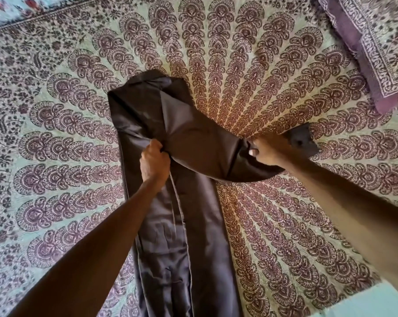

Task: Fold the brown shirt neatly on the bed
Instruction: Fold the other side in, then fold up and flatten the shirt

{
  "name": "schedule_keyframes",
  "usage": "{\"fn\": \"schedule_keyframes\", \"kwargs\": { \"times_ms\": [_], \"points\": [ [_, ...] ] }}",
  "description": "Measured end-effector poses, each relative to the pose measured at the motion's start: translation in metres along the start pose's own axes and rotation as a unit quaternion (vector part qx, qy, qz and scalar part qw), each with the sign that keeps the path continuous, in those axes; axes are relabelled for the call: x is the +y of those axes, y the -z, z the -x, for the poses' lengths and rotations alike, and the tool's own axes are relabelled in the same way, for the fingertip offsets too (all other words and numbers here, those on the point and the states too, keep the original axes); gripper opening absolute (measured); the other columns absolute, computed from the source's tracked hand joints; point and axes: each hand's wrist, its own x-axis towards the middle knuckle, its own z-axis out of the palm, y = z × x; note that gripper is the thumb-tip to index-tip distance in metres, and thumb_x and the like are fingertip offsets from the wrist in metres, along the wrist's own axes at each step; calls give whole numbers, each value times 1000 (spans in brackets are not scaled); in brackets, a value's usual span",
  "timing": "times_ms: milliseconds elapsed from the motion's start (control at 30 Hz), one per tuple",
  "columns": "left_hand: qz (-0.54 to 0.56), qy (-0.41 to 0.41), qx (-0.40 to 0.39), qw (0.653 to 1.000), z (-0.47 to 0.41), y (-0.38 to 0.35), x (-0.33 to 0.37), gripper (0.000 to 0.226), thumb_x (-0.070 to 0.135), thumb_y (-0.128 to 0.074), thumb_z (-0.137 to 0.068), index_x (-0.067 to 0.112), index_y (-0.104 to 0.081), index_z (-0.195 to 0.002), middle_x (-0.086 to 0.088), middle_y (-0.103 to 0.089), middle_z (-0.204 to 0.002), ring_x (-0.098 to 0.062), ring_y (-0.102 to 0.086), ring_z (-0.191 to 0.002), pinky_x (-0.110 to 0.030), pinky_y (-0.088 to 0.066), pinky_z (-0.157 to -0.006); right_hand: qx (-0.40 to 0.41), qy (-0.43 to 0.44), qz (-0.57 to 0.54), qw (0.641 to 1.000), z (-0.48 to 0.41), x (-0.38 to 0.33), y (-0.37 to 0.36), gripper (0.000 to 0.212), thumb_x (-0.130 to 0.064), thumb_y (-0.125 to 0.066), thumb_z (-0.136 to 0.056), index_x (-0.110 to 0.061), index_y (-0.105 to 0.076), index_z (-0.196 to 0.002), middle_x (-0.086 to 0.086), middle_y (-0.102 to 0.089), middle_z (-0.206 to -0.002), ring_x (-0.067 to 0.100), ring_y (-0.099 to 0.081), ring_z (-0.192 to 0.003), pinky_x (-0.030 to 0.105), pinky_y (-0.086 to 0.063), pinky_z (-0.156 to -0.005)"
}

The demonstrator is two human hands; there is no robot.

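The brown shirt (170,216) lies lengthwise down the middle of the patterned bed cover (273,88), folded into a long narrow strip. One sleeve (207,147) stretches out to the right, lifted off the cover. My left hand (154,162) is closed on the fabric where the sleeve meets the body. Further right, my right hand (265,151) pinches the sleeve near its end, and the cuff (304,139) sticks out beyond my fingers.
A purple patterned pillow (374,44) lies at the top right corner of the bed. The bed's near edge shows at the bottom right, with a pale surface (381,300) beyond it. Another floral cloth (10,8) lies at the far top left.
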Motion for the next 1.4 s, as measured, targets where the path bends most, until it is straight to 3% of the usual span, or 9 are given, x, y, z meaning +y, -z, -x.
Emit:
{"fn": "schedule_keyframes", "kwargs": {
  "times_ms": [167, 267, 367, 600, 700, 767, 833, 1033, 1400],
  "points": [
    [89, 249, -35, 964, 0, -1, -22, 35, 25, -49, -91, 0, -63, -112, -26, -63, -115, -40, -62, -105, -42, -50, -88, -39, -5, -275, 961, 65, -24, -10, 33, -32, -42, -102, -22, -48, -71, 3, -49, -57, 16, -45, -44, 23, -34, -40],
    [306, 303, -136, 892, 7, -2, -25, 46, 39, -39, -100, 4, -62, -80, -15, -65, -86, -18, -66, -52, -25, -51, -49, -41, -41, -422, 905, 113, -56, -5, 39, -36, -40, -102, -12, -49, -72, 5, -43, -59, 19, -43, -52, 25, -30, -46],
    [390, 263, -223, 854, 18, 0, -20, 60, 50, -20, -101, 6, -59, -111, -10, -61, -98, -15, -61, -69, -26, -47, -61, -56, -106, -572, 811, 156, -93, 2, 35, -42, -51, -97, -14, -59, -77, 3, -61, -72, 19, -59, -66, 25, -40, -58],
    [378, 221, -174, 882, 20, 11, -16, 16, 36, -67, -86, 22, -59, -83, 3, -52, -69, -8, -46, -50, -20, -35, -47, -63, -150, -788, 594, 216, -163, -15, 37, -16, -76, -76, -6, -68, -111, 13, -73, -106, 23, -69, -90, 31, -57, -77],
    [371, 211, -124, 896, 6, 14, -26, 32, 29, -64, -89, 11, -61, -116, 0, -54, -73, -11, -50, -51, -20, -41, -48, -51, -187, -826, 530, 225, -175, -36, 46, -19, -76, -73, -2, -66, -115, 19, -70, -113, 31, -67, -99, 41, -53, -84],
    [312, 147, -113, 932, 0, 16, -41, 52, 26, -59, -88, 10, -45, -135, -7, -60, -111, -22, -63, -92, -32, -51, -78, -50, -188, -854, 483, 226, -174, -51, 42, -17, -71, -80, -1, -65, -118, 18, -69, -115, 32, -66, -105, 41, -54, -85],
    [317, 149, -137, 926, -23, 4, -67, 65, 36, -59, -81, 13, -40, -139, -11, -51, -135, -28, -53, -119, -40, -47, -96, -53, -214, -831, 510, 227, -175, -69, 41, -25, -69, -85, -4, -65, -120, 15, -71, -112, 31, -66, -104, 40, -55, -82],
    [363, 223, -227, 876, 15, 7, -68, 58, 58, -59, -84, 19, -55, -126, -3, -63, -113, -24, -61, -101, -41, -51, -83, -145, -217, -617, 743, 237, -172, -106, 31, -52, -72, -79, -27, -69, -97, -12, -68, -89, 1, -59, -83, 20, -43, -66],
    [326, 257, -228, 881, 61, -8, -79, 19, 27, -67, -89, 15, -57, -101, -3, -59, -100, -16, -58, -77, -40, -50, -76, -270, -158, -625, 715, 249, -164, -120, 85, -50, -83, -66, -8, -49, -131, 1, -55, -134, 19, -53, -121, 40, -43, -102]
  ]
}}
